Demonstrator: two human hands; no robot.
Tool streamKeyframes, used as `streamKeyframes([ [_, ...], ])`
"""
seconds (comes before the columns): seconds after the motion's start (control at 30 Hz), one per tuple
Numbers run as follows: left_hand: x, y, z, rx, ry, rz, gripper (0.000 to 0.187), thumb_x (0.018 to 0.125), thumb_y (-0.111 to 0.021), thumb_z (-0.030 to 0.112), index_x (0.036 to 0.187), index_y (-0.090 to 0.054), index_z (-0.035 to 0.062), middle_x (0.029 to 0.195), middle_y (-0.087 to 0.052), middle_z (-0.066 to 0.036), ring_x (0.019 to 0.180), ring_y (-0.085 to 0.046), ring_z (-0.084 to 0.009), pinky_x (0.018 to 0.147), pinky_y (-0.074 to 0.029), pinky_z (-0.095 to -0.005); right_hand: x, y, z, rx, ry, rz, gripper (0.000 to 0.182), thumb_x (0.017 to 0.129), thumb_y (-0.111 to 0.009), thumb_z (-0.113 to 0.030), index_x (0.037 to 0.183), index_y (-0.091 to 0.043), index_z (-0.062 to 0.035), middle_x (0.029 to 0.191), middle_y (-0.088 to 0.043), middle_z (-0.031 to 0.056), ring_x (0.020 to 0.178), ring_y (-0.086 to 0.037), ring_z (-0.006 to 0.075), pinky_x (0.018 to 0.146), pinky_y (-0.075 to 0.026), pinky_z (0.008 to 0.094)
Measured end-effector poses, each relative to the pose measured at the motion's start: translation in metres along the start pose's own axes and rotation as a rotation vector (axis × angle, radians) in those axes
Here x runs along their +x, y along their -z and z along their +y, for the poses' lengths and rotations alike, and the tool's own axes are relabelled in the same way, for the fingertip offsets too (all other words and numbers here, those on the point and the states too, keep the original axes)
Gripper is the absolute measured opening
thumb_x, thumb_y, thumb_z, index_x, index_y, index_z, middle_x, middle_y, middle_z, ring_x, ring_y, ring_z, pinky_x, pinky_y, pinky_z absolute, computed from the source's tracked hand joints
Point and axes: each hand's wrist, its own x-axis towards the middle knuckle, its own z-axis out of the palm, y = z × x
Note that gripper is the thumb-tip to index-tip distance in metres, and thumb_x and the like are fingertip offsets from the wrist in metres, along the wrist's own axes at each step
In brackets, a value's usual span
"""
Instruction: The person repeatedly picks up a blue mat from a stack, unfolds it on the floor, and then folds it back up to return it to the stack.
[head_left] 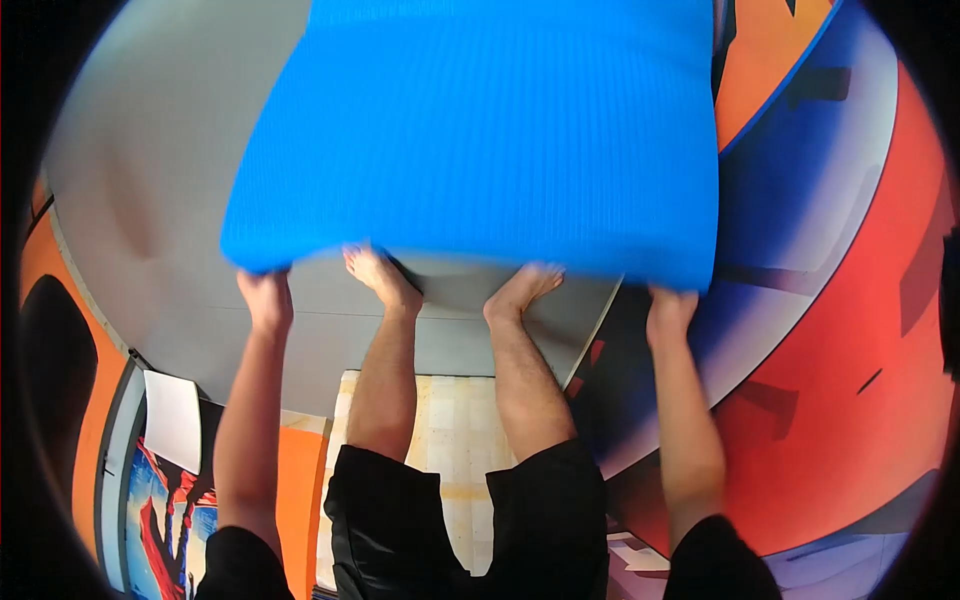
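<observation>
A bright blue ribbed exercise mat (480,140) spreads out in front of me, its far end running past the top of the view. My left hand (266,297) grips the near edge close to the left corner. At the right corner, my right hand (671,312) holds the same edge. Both hands' fingertips are partly hidden by the mat. The near edge is raised and slightly blurred, curving up a little in the middle. My bare feet show just below that edge, their toes partly covered by it.
Grey floor (170,180) lies under and left of the mat. A cream checkered surface (455,410) is beneath my legs. On the right rises a wall painted red (800,430), blue and orange. A white sheet (173,420) hangs at lower left beside an orange panel (298,480).
</observation>
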Motion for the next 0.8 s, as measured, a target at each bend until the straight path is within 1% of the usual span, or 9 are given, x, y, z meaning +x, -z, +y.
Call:
streamKeyframes([
  [0.1,-0.058,0.062,-0.018,-0.11,0.179,-0.022,0.063,0.09,-0.066,0.027,0.142,-0.039,0.0046,0.138,-0.049,-0.011,0.126,-0.048,-0.0243,0.106,-0.04,-0.0413,-0.066,0.028,-0.003,0.028,-0.05,0.048,0.055,0.092,-0.063,-0.011,0.141,-0.038,-0.0033,0.141,-0.045,0.0107,0.125,-0.048,0.0233,0.104,-0.041,0.0385],
  [0.2,-0.045,0.057,0.012,0.417,-0.167,-0.253,0.07,0.093,-0.062,0.029,0.149,-0.028,0.0049,0.149,-0.038,-0.012,0.133,-0.041,-0.0263,0.108,-0.037,-0.0428,-0.072,0.058,0.005,-0.219,0.015,0.081,0.054,0.093,-0.061,-0.013,0.141,-0.039,-0.0019,0.141,-0.045,0.011,0.124,-0.048,0.0238,0.104,-0.04,0.0391],
  [0.27,-0.012,-0.01,0.069,0.515,-0.471,-0.161,0.072,0.092,-0.062,0.025,0.15,-0.023,0.0052,0.152,-0.031,-0.013,0.133,-0.041,-0.0269,0.109,-0.037,-0.042,-0.052,0.049,-0.003,-0.274,0.205,-0.051,0.078,0.084,-0.068,-0.002,0.149,-0.026,-0.0052,0.146,-0.039,0.0105,0.129,-0.043,0.0239,0.108,-0.036,0.0396],
  [0.33,0.017,-0.042,0.098,0.241,-0.163,-0.148,0.076,0.091,-0.062,0.015,0.152,-0.017,0.0079,0.156,-0.022,-0.011,0.134,-0.039,-0.027,0.109,-0.038,-0.0413,-0.037,-0.016,-0.073,-0.131,0.351,-0.157,0.103,0.071,-0.07,0.011,0.154,-0.013,-0.0099,0.153,-0.029,0.0071,0.135,-0.038,0.0251,0.111,-0.031,0.0407],
  [0.47,0.111,-0.078,0.114,0.241,-0.344,-0.256,0.07,0.086,-0.069,0.011,0.145,-0.032,0.0061,0.143,-0.043,-0.009,0.13,-0.043,-0.0242,0.106,-0.041,-0.04,0.055,-0.06,-0.119,0.028,0.457,-0.277,0.084,0.078,-0.069,0.008,0.149,-0.027,-0.0105,0.146,-0.039,0.0056,0.134,-0.039,0.0222,0.107,-0.037,0.0374],
  [0.6,0.188,-0.111,0.108,0.222,-0.21,-0.211,0.053,0.091,-0.068,0.026,0.133,-0.044,0.0024,0.13,-0.054,-0.008,0.124,-0.047,-0.0199,0.104,-0.037,-0.0372,0.151,-0.091,-0.145,-0.037,0.485,-0.32,0.054,0.09,-0.07,-0.023,0.131,-0.043,-0.0014,0.136,-0.047,0.0095,0.129,-0.039,0.0196,0.109,-0.026,0.0326],
  [0.67,0.209,-0.113,0.096,0.209,-0.145,-0.174,0.052,0.092,-0.068,0.029,0.131,-0.047,0.002,0.128,-0.056,-0.009,0.12,-0.049,-0.0187,0.102,-0.037,-0.0366,0.166,-0.117,-0.146,-0.077,0.423,-0.22,0.045,0.087,-0.073,-0.032,0.111,-0.052,0.0007,0.106,-0.061,0.0092,0.095,-0.055,0.0185,0.089,-0.042,0.0331],
  [0.73,0.226,-0.112,0.084,0.352,-0.054,-0.135,0.057,0.088,-0.071,0.032,0.13,-0.048,0.0002,0.126,-0.058,-0.012,0.117,-0.053,-0.0211,0.1,-0.041,-0.0372,0.185,-0.126,-0.146,-0.548,0.331,0.04,0.052,0.086,-0.073,-0.039,0.11,-0.054,0.0028,0.103,-0.064,0.0125,0.091,-0.06,0.0206,0.083,-0.047,0.0334],
  [0.8,0.235,-0.109,0.074,0.498,0.038,-0.099,0.062,0.085,-0.074,0.034,0.129,-0.049,-0.0016,0.124,-0.059,-0.015,0.113,-0.057,-0.0236,0.098,-0.044,-0.0379,0.183,-0.129,-0.136,-0.547,0.295,-0.067,0.054,0.085,-0.073,-0.04,0.112,-0.054,0.0033,0.106,-0.064,0.0141,0.095,-0.061,0.0221,0.084,-0.048,0.0344],
])
